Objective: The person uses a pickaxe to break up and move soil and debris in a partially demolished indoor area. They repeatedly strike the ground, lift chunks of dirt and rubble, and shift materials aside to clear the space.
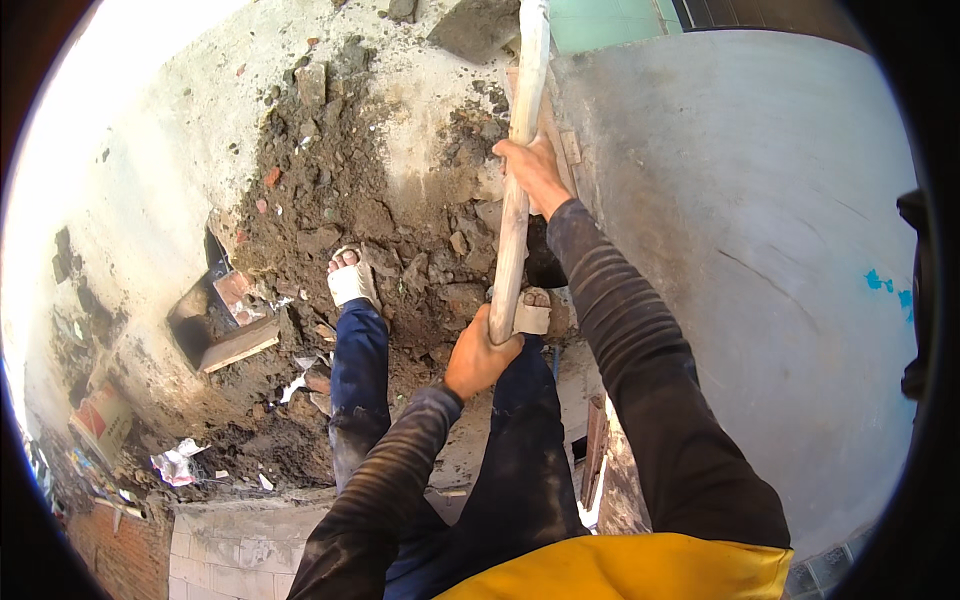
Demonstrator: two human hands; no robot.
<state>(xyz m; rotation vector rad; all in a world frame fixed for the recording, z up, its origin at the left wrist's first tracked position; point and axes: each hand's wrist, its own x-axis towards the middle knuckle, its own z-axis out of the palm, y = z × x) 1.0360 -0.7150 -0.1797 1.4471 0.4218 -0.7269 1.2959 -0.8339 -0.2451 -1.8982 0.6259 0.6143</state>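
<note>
At far left I see a red-and-white flat carton (pixel 100 417) lying among debris, and just right of it crumpled white wrappers (pixel 177 463) on the dirt. A broken grey concrete box (pixel 215 330) sits beside the brown rubble heap (pixel 370 200). My left hand (pixel 478 352) wraps its fingers tight around the long pale wooden pole (pixel 518 170), which rises steeply between my sandalled feet; my right hand (pixel 535 172) clenches it higher up. A smooth grey concrete wall (pixel 760 230) crowds the right side.

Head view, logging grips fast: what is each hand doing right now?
Left hand: closed around the long pale wooden handle, lower down.
Right hand: closed around the same handle, higher up.
</note>
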